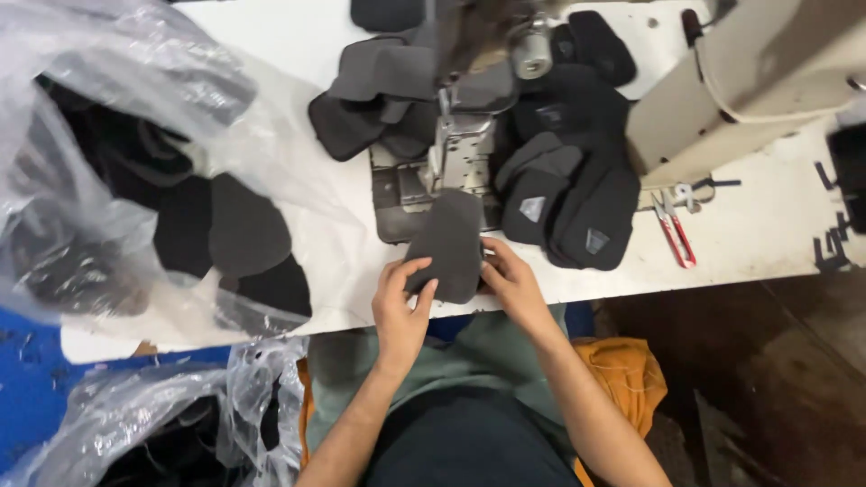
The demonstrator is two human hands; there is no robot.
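Observation:
I hold a dark grey, tongue-shaped fabric piece [448,242] at the front edge of a white sewing table [749,234]. My left hand [401,302] grips its lower left edge between thumb and fingers. My right hand [511,280] pinches its right edge. The piece's far end lies on the metal plate [401,194] below the sewing machine's presser foot [451,149]. A pile of sewn black pieces [577,194] lies just right of the plate.
The cream sewing machine body [749,81] fills the upper right. Red-handled thread snips [674,225] lie right of the pile. More grey pieces [370,95] lie behind the needle. A clear plastic bag of dark pieces [135,180] covers the table's left; another bag [180,424] sits below.

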